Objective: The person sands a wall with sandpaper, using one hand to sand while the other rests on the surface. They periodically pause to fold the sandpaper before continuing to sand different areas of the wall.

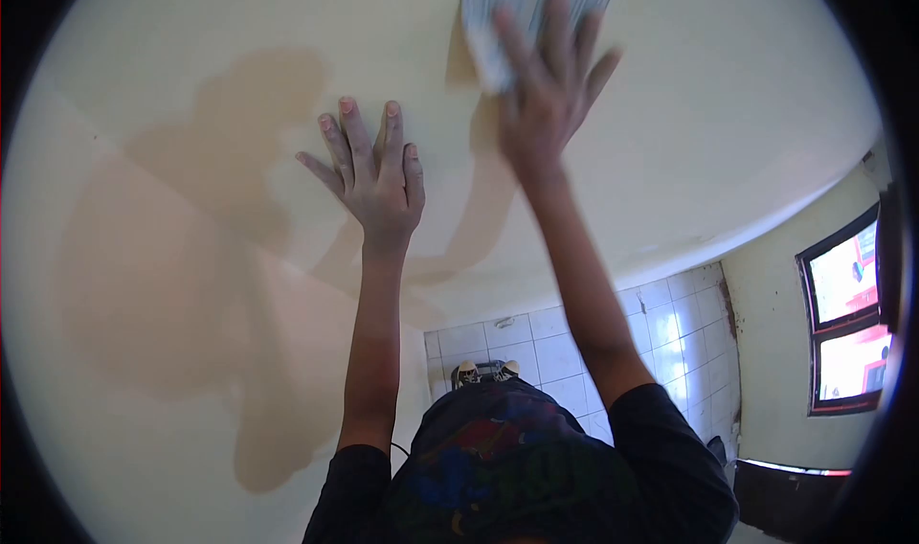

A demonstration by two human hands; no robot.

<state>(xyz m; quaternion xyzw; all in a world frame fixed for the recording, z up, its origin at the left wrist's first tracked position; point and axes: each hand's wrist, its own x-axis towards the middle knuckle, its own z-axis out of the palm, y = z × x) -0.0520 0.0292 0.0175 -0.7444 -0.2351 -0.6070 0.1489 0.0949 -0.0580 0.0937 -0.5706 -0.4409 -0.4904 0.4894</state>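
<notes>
My left hand [378, 185] lies flat against the pale wall [239, 161], its fingers spread, with nothing in it. Up and to the right, my right hand [546, 103] is blurred by motion. It presses a grey striped sheet [490, 12] to the wall, with spread fingers over the sheet. The sheet looks creased, and its upper edge runs out of view. Greyish dust coats both hands. Where my right thumb and palm meet the sheet is hard to make out.
A wall corner [172, 194] runs down on the left. Below are white floor tiles [560, 357] and my shoes on a small dark support [490, 370]. To the right is a dark-framed window [847, 309], with a dark panel [790, 496] lower down.
</notes>
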